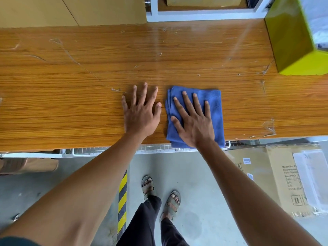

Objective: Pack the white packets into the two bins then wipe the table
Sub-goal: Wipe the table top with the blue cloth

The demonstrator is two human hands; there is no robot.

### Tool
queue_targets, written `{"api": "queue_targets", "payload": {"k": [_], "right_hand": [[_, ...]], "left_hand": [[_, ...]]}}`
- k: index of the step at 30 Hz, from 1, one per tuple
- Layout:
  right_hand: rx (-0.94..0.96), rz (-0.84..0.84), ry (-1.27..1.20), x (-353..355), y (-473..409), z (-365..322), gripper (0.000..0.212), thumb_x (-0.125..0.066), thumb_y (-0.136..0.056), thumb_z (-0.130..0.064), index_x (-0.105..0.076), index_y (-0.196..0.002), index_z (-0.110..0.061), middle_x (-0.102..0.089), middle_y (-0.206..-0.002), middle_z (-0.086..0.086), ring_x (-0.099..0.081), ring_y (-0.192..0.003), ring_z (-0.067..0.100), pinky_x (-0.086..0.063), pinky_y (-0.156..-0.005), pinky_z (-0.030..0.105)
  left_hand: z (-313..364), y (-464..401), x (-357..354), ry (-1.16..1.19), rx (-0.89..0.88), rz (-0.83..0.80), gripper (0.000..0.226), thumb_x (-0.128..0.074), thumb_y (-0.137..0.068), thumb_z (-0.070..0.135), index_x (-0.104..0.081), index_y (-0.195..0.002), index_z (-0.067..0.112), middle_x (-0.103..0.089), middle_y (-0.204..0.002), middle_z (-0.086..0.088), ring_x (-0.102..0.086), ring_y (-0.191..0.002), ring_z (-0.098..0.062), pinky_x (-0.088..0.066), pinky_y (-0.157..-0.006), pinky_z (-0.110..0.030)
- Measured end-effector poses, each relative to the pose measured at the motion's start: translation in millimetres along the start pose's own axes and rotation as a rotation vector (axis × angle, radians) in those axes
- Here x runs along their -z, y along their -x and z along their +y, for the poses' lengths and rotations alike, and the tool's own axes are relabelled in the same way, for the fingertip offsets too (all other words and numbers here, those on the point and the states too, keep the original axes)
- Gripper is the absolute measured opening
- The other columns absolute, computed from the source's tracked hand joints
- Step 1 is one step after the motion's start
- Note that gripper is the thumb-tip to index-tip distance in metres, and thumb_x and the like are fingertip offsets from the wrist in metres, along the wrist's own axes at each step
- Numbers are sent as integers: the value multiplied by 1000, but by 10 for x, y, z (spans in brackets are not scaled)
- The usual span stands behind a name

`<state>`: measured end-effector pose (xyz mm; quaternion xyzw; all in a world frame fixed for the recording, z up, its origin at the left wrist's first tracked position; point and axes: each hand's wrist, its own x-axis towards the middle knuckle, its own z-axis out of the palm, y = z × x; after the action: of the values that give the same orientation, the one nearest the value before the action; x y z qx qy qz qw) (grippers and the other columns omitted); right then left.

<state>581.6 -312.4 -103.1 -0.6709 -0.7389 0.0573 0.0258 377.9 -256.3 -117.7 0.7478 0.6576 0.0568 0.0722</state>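
A folded blue cloth [213,102] lies near the front edge of the wooden table [71,89]. My right hand [193,119] presses flat on the cloth with its fingers spread and straight. Just left of the cloth, my left hand [141,112] rests flat on the bare wood, fingers spread. A yellow-green bin [291,41] stands at the table's far right, cut off by the frame edge; something pale shows inside it, too blurred to identify. Only this one bin is in view.
Scuffs and peeling tape strips mark the table top. Cardboard sheets [71,9] lean behind the table at the back left. A flattened cardboard box [276,176] lies on the floor at the right. Yellow-black hazard tape [122,201] runs along the floor by my feet.
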Motion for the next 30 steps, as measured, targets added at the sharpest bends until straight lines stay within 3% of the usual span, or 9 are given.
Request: {"api": "queue_targets", "payload": {"k": [3, 11, 20, 30], "right_hand": [[-17, -18, -13, -5, 22, 0, 66, -15, -108, -66, -4, -168, -40, 0, -177, -6, 0, -164, 25, -6, -128, 62], [-43, -46, -13, 131, -1044, 269, 69, -4, -103, -70, 0, -167, -43, 6, -177, -9, 6, -163, 23, 1, -128, 61], [24, -19, -8, -9, 99, 50, 67, -19, -108, -66, -9, -168, -39, -3, -177, -5, -2, -164, 26, -7, -127, 63], [-45, -29, -15, 124, -1335, 313, 69, -6, -103, -72, 0, -167, -45, 4, -177, -9, 4, -163, 24, 1, -128, 62]], "left_hand": [[7, 4, -11, 1, 2, 3, 61, -19, -108, 62, -13, -167, 45, -4, -178, 7, 1, -164, -30, -7, -126, -70], [-3, -17, -33, -12, 7, 0, 60, -12, -108, 62, -5, -166, 48, 0, -178, 8, 4, -164, -28, -5, -126, -69], [9, 17, -6, 1, -5, 4, 61, -18, -108, 61, -15, -166, 46, -8, -178, 6, -3, -164, -31, -9, -125, -71], [-6, -158, -43, -35, 18, -32, 59, -8, -106, 66, -2, -164, 54, 6, -177, 11, 10, -164, -29, 0, -124, -71]]}}
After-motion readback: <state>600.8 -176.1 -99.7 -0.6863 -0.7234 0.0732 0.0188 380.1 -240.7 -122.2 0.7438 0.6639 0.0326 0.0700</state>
